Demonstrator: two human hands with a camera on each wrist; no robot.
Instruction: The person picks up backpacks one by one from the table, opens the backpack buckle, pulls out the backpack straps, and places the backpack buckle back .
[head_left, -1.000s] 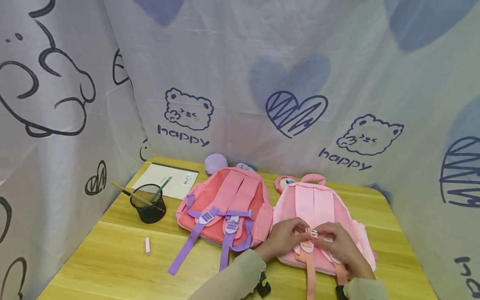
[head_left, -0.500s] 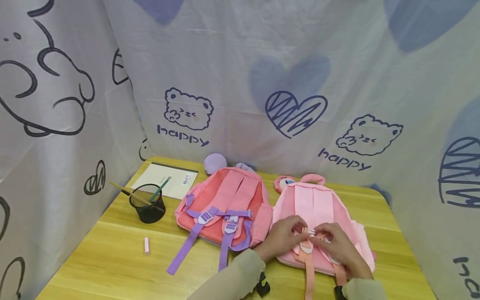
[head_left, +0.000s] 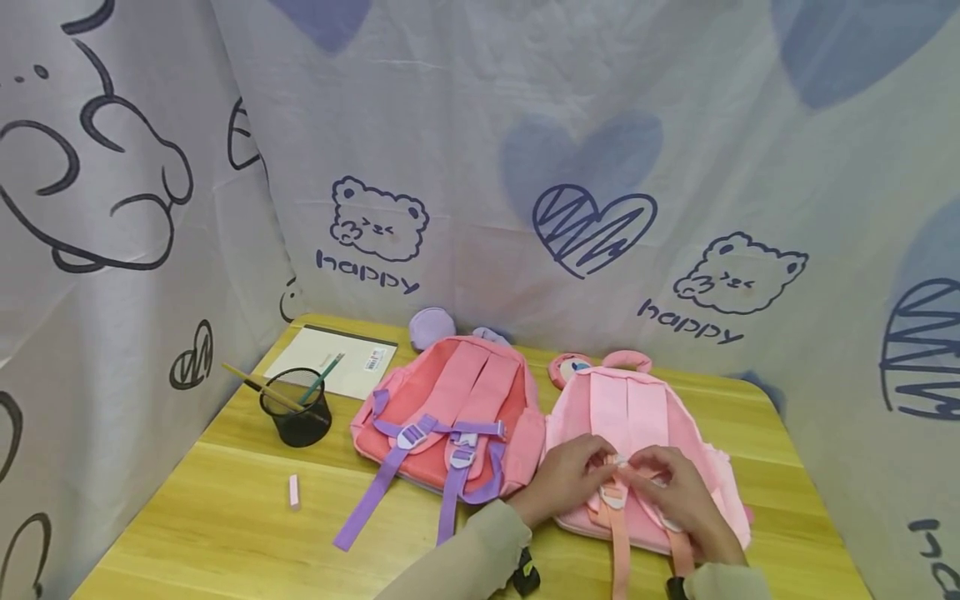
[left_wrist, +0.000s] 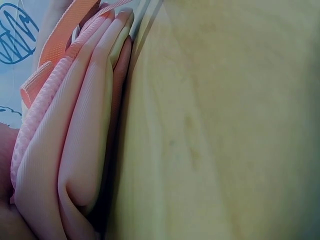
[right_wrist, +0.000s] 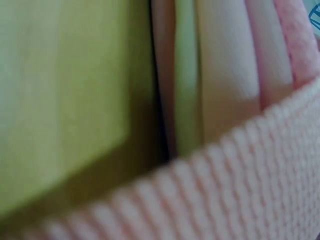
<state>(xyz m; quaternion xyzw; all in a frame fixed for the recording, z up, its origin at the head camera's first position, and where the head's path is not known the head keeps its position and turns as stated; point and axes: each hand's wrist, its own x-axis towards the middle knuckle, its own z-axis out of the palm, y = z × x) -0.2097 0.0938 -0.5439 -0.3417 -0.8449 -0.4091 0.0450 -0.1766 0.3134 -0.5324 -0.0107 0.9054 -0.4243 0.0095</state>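
Nearest, both hands meet on the pale pink fabric backpack [head_left: 645,454], which lies straps-up near the table's front right corner: the left hand [head_left: 562,479] and the right hand [head_left: 678,492] each pinch the small white plastic chest-strap buckle [head_left: 621,463] between curled fingertips, so both grips are closed on it, though the buckle halves are too small to tell whether they are joined. To work it well, I judge the halves should be kept level and in line, with the peach webbing straps [head_left: 619,546] left slack. These straps trail over the front edge of the yellow wooden table [head_left: 225,517], so snagging is a risk. Open room lies to the left front, around a small pink eraser [head_left: 294,491]. Just beside sits a coral backpack with purple straps [head_left: 450,417]; further back stand a black mesh pen cup [head_left: 296,408] and a white notebook [head_left: 333,362].
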